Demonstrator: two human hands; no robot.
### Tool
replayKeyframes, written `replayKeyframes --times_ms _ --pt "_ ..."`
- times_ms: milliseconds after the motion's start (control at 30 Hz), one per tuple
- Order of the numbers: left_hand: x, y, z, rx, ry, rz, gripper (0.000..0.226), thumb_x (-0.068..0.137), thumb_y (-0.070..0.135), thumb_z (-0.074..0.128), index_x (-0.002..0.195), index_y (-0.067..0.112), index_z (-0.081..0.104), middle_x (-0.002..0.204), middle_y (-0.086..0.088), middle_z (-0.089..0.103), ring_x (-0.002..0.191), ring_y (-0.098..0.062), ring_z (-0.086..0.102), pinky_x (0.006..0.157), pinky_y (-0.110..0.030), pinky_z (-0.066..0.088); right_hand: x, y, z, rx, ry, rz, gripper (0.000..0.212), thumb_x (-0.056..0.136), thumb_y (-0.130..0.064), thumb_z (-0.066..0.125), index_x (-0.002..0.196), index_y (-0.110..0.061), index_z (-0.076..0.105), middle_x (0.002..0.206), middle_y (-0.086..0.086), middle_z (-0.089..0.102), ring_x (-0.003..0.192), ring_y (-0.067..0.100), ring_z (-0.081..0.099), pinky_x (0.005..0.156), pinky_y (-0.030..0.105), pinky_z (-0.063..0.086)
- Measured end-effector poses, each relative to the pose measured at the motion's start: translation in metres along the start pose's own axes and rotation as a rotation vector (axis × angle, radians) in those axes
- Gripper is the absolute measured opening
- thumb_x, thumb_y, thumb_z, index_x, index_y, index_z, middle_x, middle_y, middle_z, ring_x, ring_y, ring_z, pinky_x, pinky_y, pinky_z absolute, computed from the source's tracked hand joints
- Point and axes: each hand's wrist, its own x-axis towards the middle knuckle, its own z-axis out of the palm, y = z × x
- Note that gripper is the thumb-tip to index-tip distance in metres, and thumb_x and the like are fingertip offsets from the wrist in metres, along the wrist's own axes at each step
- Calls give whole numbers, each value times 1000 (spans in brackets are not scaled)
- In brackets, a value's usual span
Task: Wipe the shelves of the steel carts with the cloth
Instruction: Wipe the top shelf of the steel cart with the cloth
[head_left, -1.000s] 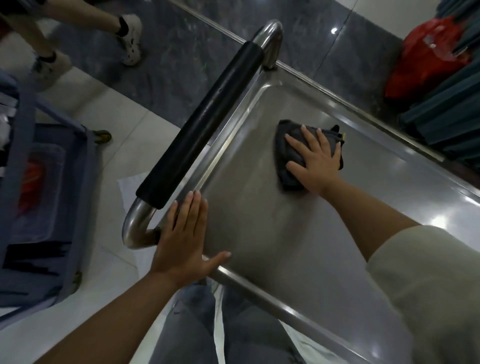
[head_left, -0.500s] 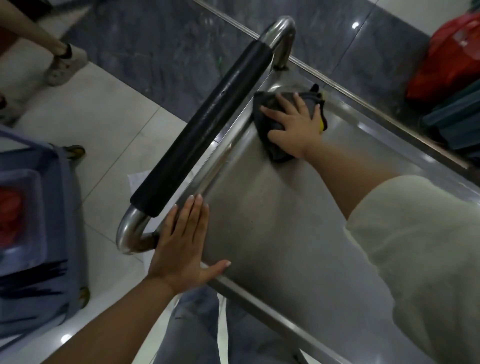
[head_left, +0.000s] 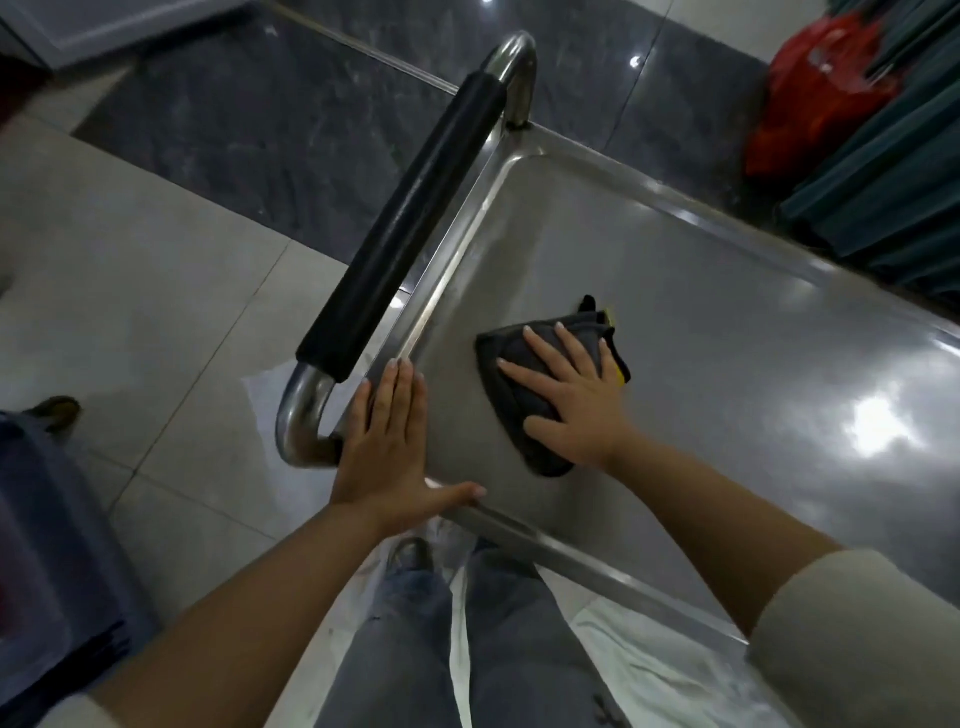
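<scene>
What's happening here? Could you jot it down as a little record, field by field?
Activity: wiping the top shelf of a steel cart
Cloth: dark, folded, flat on the shelf
Right hand: pressing the cloth, fingers spread
Left hand: flat on the shelf's near corner
Handle: black grip, beside the left hand
Floor: red bag beyond the cart

Left hand (head_left: 387, 441) flat, fingers straight and together, thumb spread wide to right, palm down at near corner of shelf (head_left: 701, 374). Left forearm bare, reaching in from lower left. Right hand (head_left: 574, 397) flat too, fingers spread, palm pressing on cloth (head_left: 506, 384). Right forearm bare, pale sleeve (head_left: 862, 644) pushed up near elbow, arm coming from lower right. Hands near each other, not touching.
</scene>
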Motion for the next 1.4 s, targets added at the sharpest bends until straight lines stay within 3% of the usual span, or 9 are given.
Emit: replayKeyframes --times_ms 200,367,500,733,933,1100,1233,1300,1400 --pt "0 -6 -10 -14 -83 32 152 42 106 14 137 1 -39 146 -18 -45 135 -30 -43 111 -47 -27 -60 -50 37 -58 17 81 74 73 -63 27 145 -52 14 160 -9 -3 146 22 -14 110 53 -18" --pt "3 -5 -16 -36 -159 12 155 46 101 36 135 0 -41 142 -19 -49 132 -30 -46 112 -48 -24 -26 -69 40 -80 28 96 71 75 -64 27 145 -53 15 161 -8 0 146 24 -13 105 53 -26" --pt "1 -1 -20 -46 -166 -5 157 38 104 29 127 0 -49 143 -18 -48 126 -28 -51 103 -42 -35 19 -61 29 -62 36 117 70 77 -64 30 145 -54 13 161 -10 -3 145 22 -14 107 56 -21" --pt "-2 1 -24 -29 -185 9 158 39 102 32 136 1 -41 146 -17 -46 134 -28 -44 111 -45 -26 20 -25 14 -18 76 262 71 76 -67 31 144 -54 17 161 -12 -1 147 21 -11 109 59 -16" --pt "-2 0 -28 15 -237 30 154 36 104 19 131 1 -46 138 -18 -54 128 -30 -50 111 -47 -24 -54 16 16 15 100 493 68 83 -64 38 146 -52 14 160 -12 -5 147 21 -11 111 60 -12" --pt "-3 2 -30 44 -231 21 155 30 104 9 132 2 -45 142 -20 -50 132 -32 -45 113 -49 -20 -127 32 35 82 123 764 65 90 -57 45 146 -52 13 161 -11 -6 146 19 -12 111 63 -9" --pt "-2 3 -28 86 -220 26 152 31 103 7 133 2 -42 147 -21 -42 136 -33 -39 113 -49 -20 -139 10 49 138 124 896 66 89 -61 39 146 -53 6 160 -10 -10 145 21 -15 110 64 -10" --pt "-2 5 -26 109 -222 55 149 41 103 14 141 2 -32 152 -20 -34 140 -33 -34 113 -48 -20 -129 -9 54 127 128 891 67 86 -64 34 145 -54 3 160 -9 -12 145 22 -17 109 65 -10" --pt "-5 8 -22 129 -207 130 133 63 94 31 149 6 -20 158 -17 -23 144 -32 -25 110 -45 -20 -101 -42 60 84 114 718 72 78 -71 23 144 -55 2 159 -11 -15 144 23 -21 106 62 -18"
